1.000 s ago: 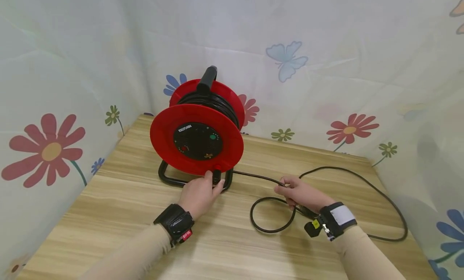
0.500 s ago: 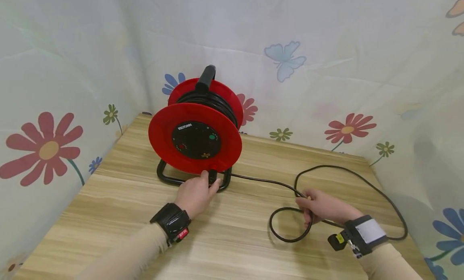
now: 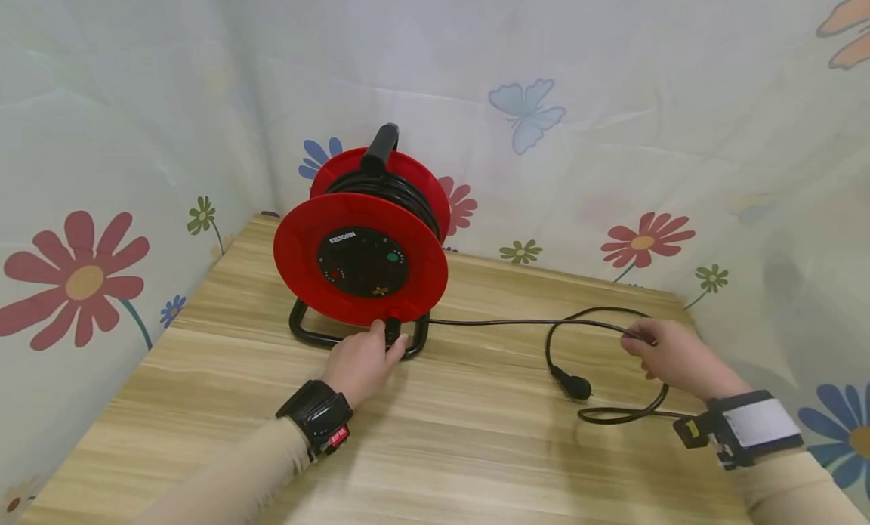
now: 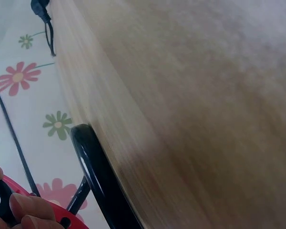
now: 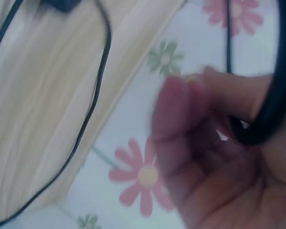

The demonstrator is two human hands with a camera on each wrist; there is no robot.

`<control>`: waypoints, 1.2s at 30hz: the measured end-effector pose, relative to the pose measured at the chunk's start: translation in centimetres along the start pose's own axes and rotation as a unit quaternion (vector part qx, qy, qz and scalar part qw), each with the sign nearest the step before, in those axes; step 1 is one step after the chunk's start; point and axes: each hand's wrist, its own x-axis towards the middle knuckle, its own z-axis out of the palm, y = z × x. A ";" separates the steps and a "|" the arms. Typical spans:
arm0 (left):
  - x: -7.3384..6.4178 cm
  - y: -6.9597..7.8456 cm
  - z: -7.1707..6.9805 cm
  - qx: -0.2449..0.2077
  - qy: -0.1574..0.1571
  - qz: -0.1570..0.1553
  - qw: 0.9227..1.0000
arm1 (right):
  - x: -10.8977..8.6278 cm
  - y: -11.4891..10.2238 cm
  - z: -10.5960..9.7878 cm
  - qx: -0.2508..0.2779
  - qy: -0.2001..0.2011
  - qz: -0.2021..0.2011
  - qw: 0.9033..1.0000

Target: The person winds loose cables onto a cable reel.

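A red cable reel (image 3: 295, 264) with black cable wound on it stands on its black tube frame (image 3: 309, 338). My left hand (image 3: 359, 368) grips the small black crank knob (image 3: 392, 331) at the bottom of the front disc; fingers (image 4: 33, 208) curl about it in the left wrist view. Out to the right, my right hand (image 3: 683, 361) pinches the black cable (image 3: 503, 322), which runs nearly straight from the reel. In the right wrist view, cable passes between thumb and fingers. The cable's black plug (image 3: 576, 387) hangs or lies left of that hand; which one is unclear.
The wood-grain table (image 3: 435, 449) carries the reel at its back left. A loose cable loop (image 3: 621, 415) lies under the right hand. Floral fabric (image 3: 646, 117) walls the back and both sides.
My right hand has moved right along the cable, away from the reel. The cable has straightened, the loose loop has shifted right, and the plug has come into view. My left hand stays on the knob.
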 end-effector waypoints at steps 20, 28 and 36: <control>0.0 -0.2 0.3 -0.017 -0.017 -0.010 1.000 | 3.5 5.3 -0.3 -0.135 0.216 0.039 0.966; -0.1 -0.8 0.1 -0.023 -0.023 -0.013 0.999 | 4.0 6.4 1.3 -0.133 0.204 0.029 0.969; -0.4 -1.8 0.0 -0.032 -0.022 -0.026 0.999 | 4.1 7.0 1.7 -0.133 0.210 0.023 0.968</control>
